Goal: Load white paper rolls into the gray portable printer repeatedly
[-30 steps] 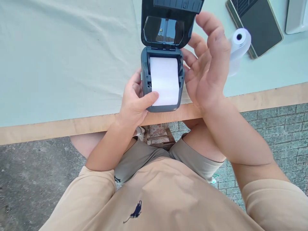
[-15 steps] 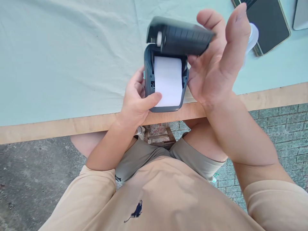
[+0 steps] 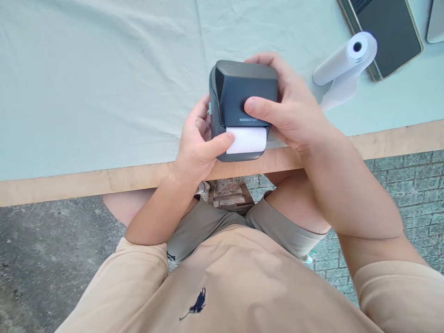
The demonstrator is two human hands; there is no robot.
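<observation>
A dark grey label printer (image 3: 229,92) is held between both hands above the table's front edge, its lid down. White label paper (image 3: 250,140) comes out below the lid and lies over the front of the body. My left hand (image 3: 199,143) grips the printer's left side, with the thumb pressing on the paper's left edge. Around the right side wraps my right hand (image 3: 289,101), its thumb on the lid just above the printed brand name and its fingers behind the top edge. The fingertips behind the printer are hidden.
On the pale cloth (image 3: 104,83) at right stands a white paper roll (image 3: 333,62) with a loose tail. Behind it lies a dark-screened phone-like device (image 3: 388,34), with part of a grey object (image 3: 436,25) beyond. The table's bare wooden edge (image 3: 69,182) runs in front of me.
The printer's lid, raised before, has come down over the paper compartment. My right hand has gone from spread fingers beside the lid to a grip on it. My left hand has stayed in place.
</observation>
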